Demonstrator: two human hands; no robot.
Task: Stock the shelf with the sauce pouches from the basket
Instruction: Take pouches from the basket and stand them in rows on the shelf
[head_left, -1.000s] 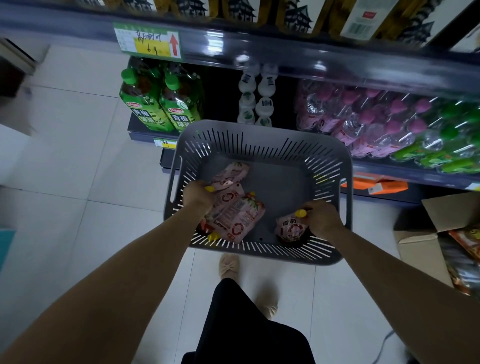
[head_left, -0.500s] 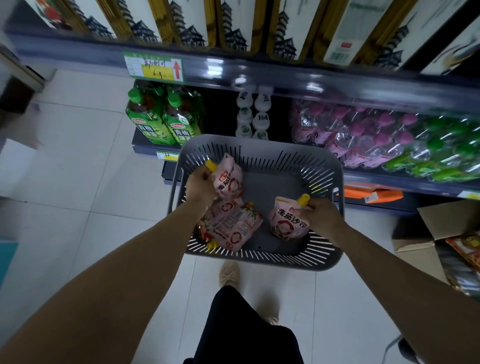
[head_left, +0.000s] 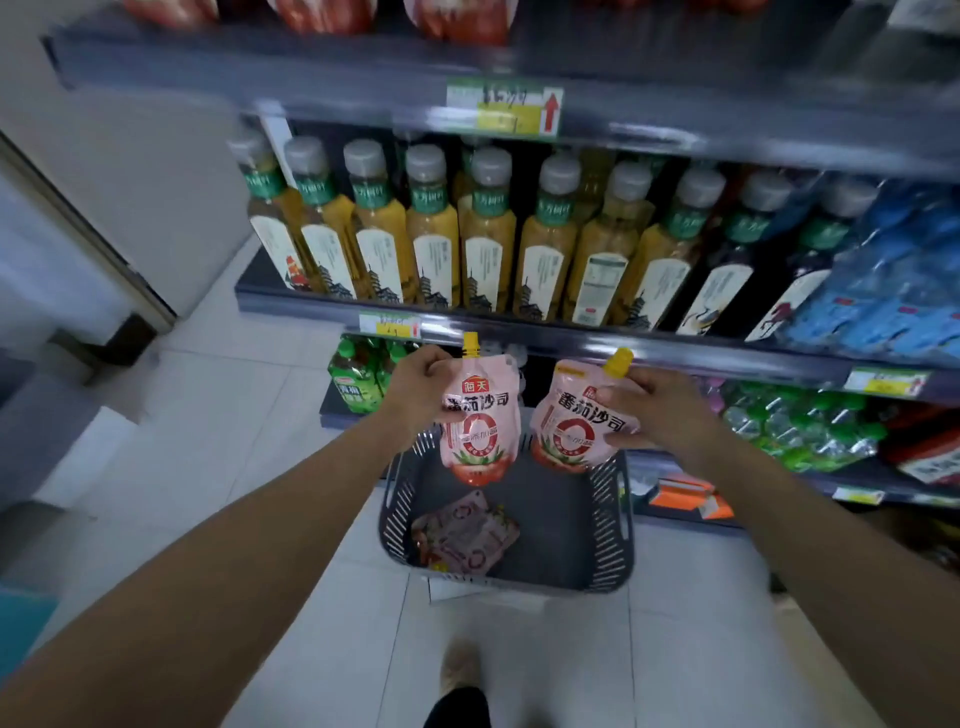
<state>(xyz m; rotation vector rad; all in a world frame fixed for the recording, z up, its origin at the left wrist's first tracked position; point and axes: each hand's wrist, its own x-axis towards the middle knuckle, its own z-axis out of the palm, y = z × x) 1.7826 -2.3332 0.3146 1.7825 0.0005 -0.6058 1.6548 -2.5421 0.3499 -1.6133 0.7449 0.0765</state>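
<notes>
Above basket, hands grip two pouches reading 番茄沙司.

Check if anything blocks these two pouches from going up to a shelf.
Nothing visible does. The left hand and right hand hold the pouches in open air above the basket, but the bottles fill the nearest shelf.
</notes>
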